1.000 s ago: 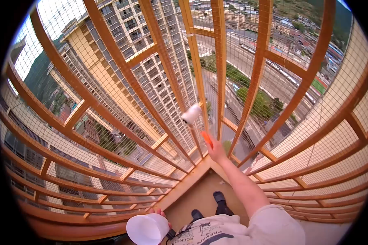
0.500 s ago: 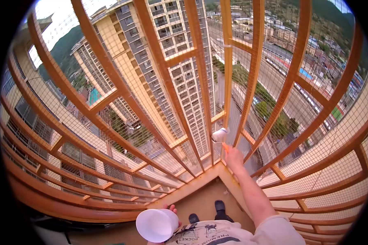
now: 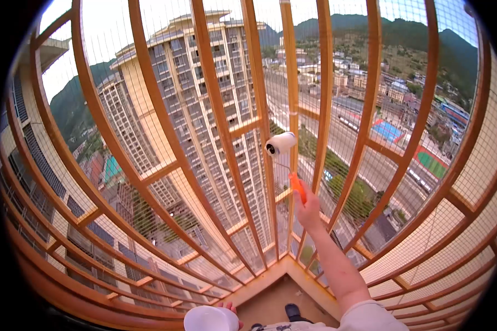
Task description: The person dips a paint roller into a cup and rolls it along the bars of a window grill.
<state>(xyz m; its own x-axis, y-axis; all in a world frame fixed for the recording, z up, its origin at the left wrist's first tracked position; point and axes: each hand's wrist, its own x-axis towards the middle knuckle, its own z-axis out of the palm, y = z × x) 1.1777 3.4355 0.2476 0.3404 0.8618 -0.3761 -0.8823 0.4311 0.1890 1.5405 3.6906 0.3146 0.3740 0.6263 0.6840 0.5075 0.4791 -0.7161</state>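
A small paint roller (image 3: 284,142) with a white sleeve and orange handle is held up by my right hand (image 3: 309,212), its fingers wrapped round the handle. The sleeve lies against or just in front of the corner post (image 3: 292,83) of the orange-brown metal railing; I cannot tell whether they touch. Low in the view, my left hand (image 3: 231,307) grips a white plastic tub (image 3: 211,320) by its side. Only the fingertips show beyond the tub, which is cut off by the bottom edge. What is in the tub cannot be made out.
Upright bars (image 3: 221,105) with short crosspieces and wire mesh surround me on both sides, meeting at the corner. A pale ledge (image 3: 270,270) runs along their foot. My shoe (image 3: 292,311) stands on the brown floor (image 3: 273,292). Tall buildings and a road lie far below outside.
My right hand has raised the roller from low near the corner to higher up along the post. The head view has tilted upward, so the tub sits lower in the picture.
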